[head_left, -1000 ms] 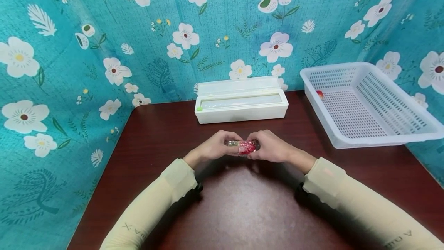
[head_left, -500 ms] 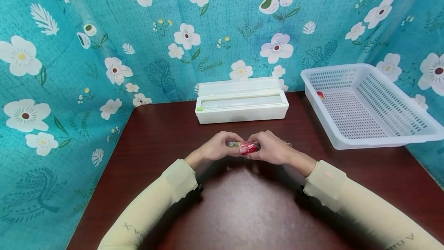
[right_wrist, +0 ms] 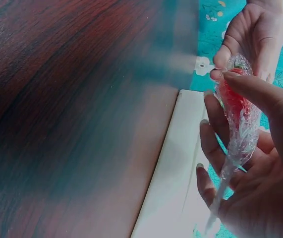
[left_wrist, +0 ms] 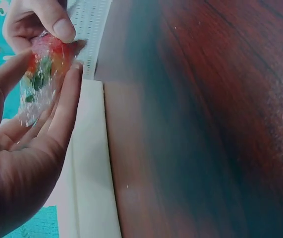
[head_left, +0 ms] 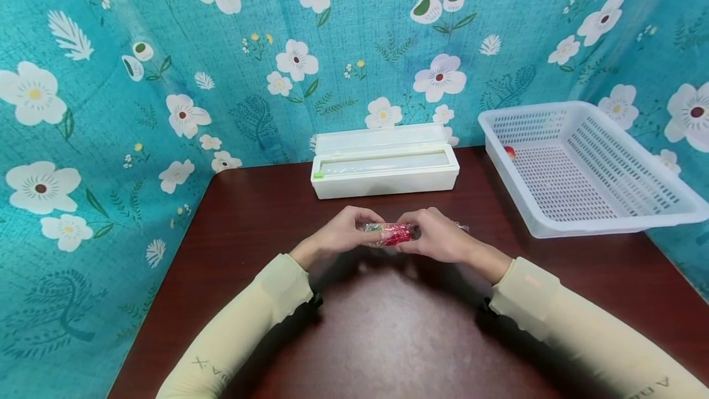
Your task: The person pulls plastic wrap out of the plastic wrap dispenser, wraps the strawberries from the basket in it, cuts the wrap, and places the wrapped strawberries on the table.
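Taking the white box (head_left: 384,182) as the landmark, the film-wrapped bundle (head_left: 396,236) is in front of it, on the person's side, roughly opposite the middle of its length. The bundle is red for the most part, with some green toward its left end, and crinkled clear film (right_wrist: 245,141) wraps it.

The left hand (head_left: 342,230), in front of the left part of the white box, holds the bundle's greener end between thumb and fingers. The right hand (head_left: 443,236), in front of the box's right part, grips the red end; its thumb presses on the red from one side while fingers lie along the other. In the right wrist view a twisted tail of the film runs down across the right palm. Whether the bundle touches the desk (head_left: 354,331) beneath is hard to tell.

The white box has its clear lid (head_left: 382,139) raised along the back, a long slot with glossy film showing inside, and a small green piece (head_left: 318,175) at its left end. To the right of the box stands a white slotted basket (head_left: 615,226), with a small red round thing (head_left: 509,152) in its near-box corner. Behind the box hangs a turquoise flowered cloth (head_left: 249,54).
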